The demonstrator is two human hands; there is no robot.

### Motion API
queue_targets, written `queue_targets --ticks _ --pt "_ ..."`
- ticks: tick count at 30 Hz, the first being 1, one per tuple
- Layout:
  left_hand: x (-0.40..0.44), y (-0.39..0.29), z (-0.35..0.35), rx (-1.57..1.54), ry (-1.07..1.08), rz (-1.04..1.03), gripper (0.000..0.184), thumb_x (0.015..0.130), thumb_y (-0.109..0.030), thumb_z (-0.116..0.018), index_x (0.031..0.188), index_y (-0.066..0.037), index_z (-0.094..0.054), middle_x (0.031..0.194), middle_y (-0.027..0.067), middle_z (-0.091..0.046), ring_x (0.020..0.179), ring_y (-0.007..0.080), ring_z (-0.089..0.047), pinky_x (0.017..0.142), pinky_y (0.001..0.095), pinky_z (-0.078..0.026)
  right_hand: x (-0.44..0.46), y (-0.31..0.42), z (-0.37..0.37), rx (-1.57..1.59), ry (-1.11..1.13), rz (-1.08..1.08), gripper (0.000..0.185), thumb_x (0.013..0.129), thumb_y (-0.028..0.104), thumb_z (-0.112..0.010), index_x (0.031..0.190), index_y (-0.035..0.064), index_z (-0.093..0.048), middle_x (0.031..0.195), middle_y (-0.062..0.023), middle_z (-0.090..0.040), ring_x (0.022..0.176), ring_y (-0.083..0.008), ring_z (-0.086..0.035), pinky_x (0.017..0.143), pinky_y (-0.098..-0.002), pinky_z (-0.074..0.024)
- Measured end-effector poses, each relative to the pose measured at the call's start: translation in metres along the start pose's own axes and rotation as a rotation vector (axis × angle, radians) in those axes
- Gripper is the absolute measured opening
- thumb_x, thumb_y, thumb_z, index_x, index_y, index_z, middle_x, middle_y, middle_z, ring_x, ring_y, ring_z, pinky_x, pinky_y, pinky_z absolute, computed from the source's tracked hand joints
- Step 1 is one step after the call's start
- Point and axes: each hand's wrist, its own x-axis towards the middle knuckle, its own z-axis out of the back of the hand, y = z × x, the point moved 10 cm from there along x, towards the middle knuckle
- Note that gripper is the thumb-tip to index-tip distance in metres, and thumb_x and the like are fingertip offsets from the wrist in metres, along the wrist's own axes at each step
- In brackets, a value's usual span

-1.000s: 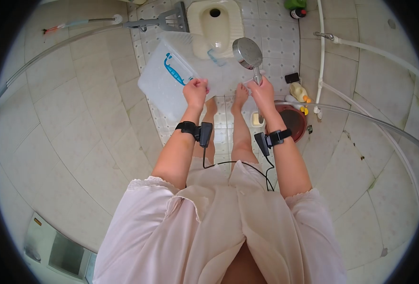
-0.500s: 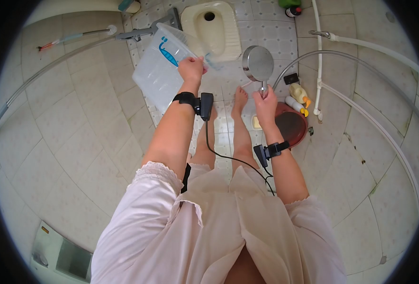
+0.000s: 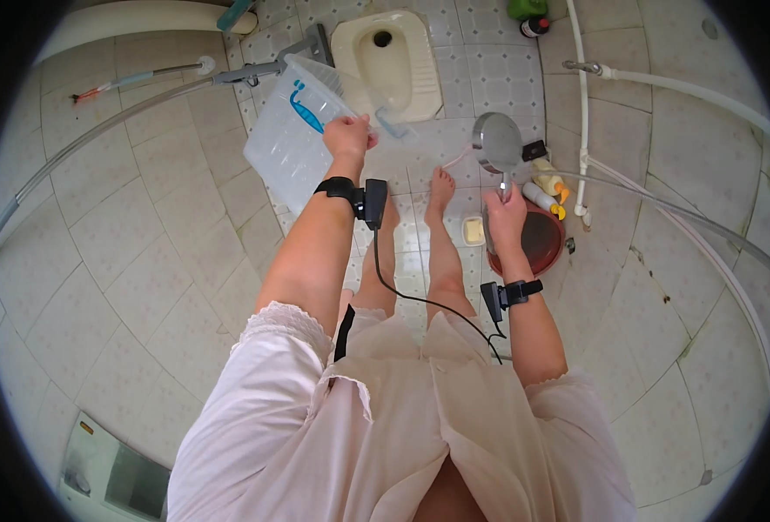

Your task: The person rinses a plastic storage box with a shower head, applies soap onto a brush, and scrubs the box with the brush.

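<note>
Washroom: pale wall tiles are framing a patterned tile floor (image 3: 494, 61). Toward the floor's left edge, a clear plastic storage bin (image 3: 267, 152), blue handle (image 3: 306, 110) showing, is lying near the squat toilet (image 3: 434, 83). Left hand (image 3: 347, 137) is gripping at the bin's right rim, fingertips partly hidden. Risk, judged: a wet rim could be costing grip, letting the bin slide toward the toilet. Beside the right leg (image 3: 437, 235), what looks like a soap bar (image 3: 474, 231) is sitting; a careless step could be skidding on it. Right hand (image 3: 505, 216), well apart from the left, is wrapping the handle of the shower head (image 3: 497, 142); cannot tell whether water is running. Risk: tension in the hose (image 3: 724, 234) could be twisting the head and misdirecting spray. Near the floor's right edge, a red basin (image 3: 552, 261) and white bottle (image 3: 541, 195) are resting; a swinging hose could be knocking them.
</note>
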Motion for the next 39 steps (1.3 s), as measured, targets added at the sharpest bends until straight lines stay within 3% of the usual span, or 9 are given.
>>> queue_targets --ticks 2,6,8,12,15,26,29,37,39 --pt "-0.003 0.002 -0.002 -0.007 -0.002 0.002 0.023 0.092 -0.013 -0.074 0.084 0.007 -0.066 0.08 0.0139 -0.069 0.065 0.0241 -0.072 0.054 0.0361 -0.064 -0.001 -0.009 0.015 -0.058 -0.048 -0.009 0.024 0.082 0.016 -0.07 0.095 -0.0001 -0.06 0.066 -0.003 -0.049 0.063 -0.0163 -0.048 0.063 -0.0343 -0.0446" --pt "-0.006 0.003 -0.003 -0.026 0.018 0.019 0.022 0.093 -0.012 -0.074 0.086 0.008 -0.066 0.08 0.0145 -0.069 0.065 0.024 -0.072 0.053 0.0355 -0.064 -0.006 -0.029 0.054 0.121 -0.319 -0.109 0.022 0.084 0.016 -0.07 0.093 0.0004 -0.058 0.076 -0.0059 -0.058 0.07 -0.0189 -0.055 0.068 -0.0357 -0.047" --pt "-0.005 0.004 -0.001 -0.037 0.001 0.001 0.024 0.092 -0.012 -0.076 0.083 0.008 -0.066 0.075 0.0148 -0.069 0.06 0.0246 -0.072 0.05 0.0347 -0.061 -0.013 -0.021 0.09 0.126 -0.612 -0.045 0.024 0.085 0.015 -0.07 0.095 -0.0012 -0.056 0.081 -0.0064 -0.059 0.073 -0.0187 -0.057 0.07 -0.0358 -0.0472" --pt "-0.004 0.005 0.0 -0.038 -0.018 -0.025 0.025 0.09 -0.011 -0.077 0.079 0.008 -0.066 0.07 0.0149 -0.069 0.056 0.0252 -0.072 0.046 0.0337 -0.059 0.01 -0.036 0.1 0.497 -0.606 -0.119 0.015 0.09 0.012 -0.067 0.096 0.0022 -0.057 0.083 -0.0029 -0.058 0.07 -0.012 -0.054 0.065 -0.0294 -0.0449" --pt "-0.01 0.002 -0.001 0.015 0.023 -0.003 0.022 0.092 -0.011 -0.075 0.084 0.007 -0.066 0.078 0.0142 -0.069 0.063 0.0233 -0.071 0.052 0.0344 -0.063 0.027 -0.022 0.101 0.509 -0.529 -0.122 0.013 0.09 0.011 -0.066 0.092 0.0041 -0.055 0.081 -0.0017 -0.055 0.068 -0.012 -0.052 0.063 -0.0277 -0.0437" --pt "-0.009 0.011 -0.001 -0.029 -0.01 -0.027 0.024 0.089 -0.012 -0.078 0.082 0.008 -0.067 0.072 0.0157 -0.07 0.059 0.0264 -0.074 0.047 0.0337 -0.059 0.008 -0.03 0.088 0.427 -0.384 -0.198 0.014 0.087 0.012 -0.066 0.089 0.0054 -0.053 0.074 -0.0001 -0.053 0.06 -0.0111 -0.051 0.057 -0.0275 -0.0429" --pt "-0.006 0.013 -0.003 -0.008 -0.006 -0.035 0.024 0.09 -0.013 -0.078 0.083 0.008 -0.067 0.071 0.016 -0.07 0.06 0.0268 -0.074 0.047 0.0335 -0.059 -0.001 -0.049 0.07 0.36 -0.247 -0.251 0.013 0.085 0.011 -0.067 0.093 0.0035 -0.06 0.078 -0.0009 -0.056 0.063 -0.0098 -0.053 0.06 -0.0264 -0.0474" --pt "-0.015 0.017 -0.003 -0.025 -0.008 -0.049 0.027 0.09 -0.017 -0.077 0.084 0.006 -0.065 0.068 0.0147 -0.069 0.058 0.0254 -0.074 0.048 0.0329 -0.058 -0.035 -0.002 -0.015 0.421 0.152 -0.26 0.014 0.085 0.011 -0.069 0.09 0.0058 -0.057 0.076 0.0007 -0.054 0.062 -0.009 -0.052 0.058 -0.0258 -0.0435" --pt "-0.016 0.016 -0.001 0.082 -0.041 -0.136 0.028 0.091 -0.018 -0.076 0.08 0.004 -0.064 0.064 0.0139 -0.069 0.055 0.0232 -0.072 0.049 0.0324 -0.056 -0.038 0.021 -0.032 0.441 0.234 -0.218 0.014 0.085 0.01 -0.069 0.091 0.0059 -0.057 0.074 0.0016 -0.053 0.062 -0.0083 -0.052 0.058 -0.0252 -0.0428"
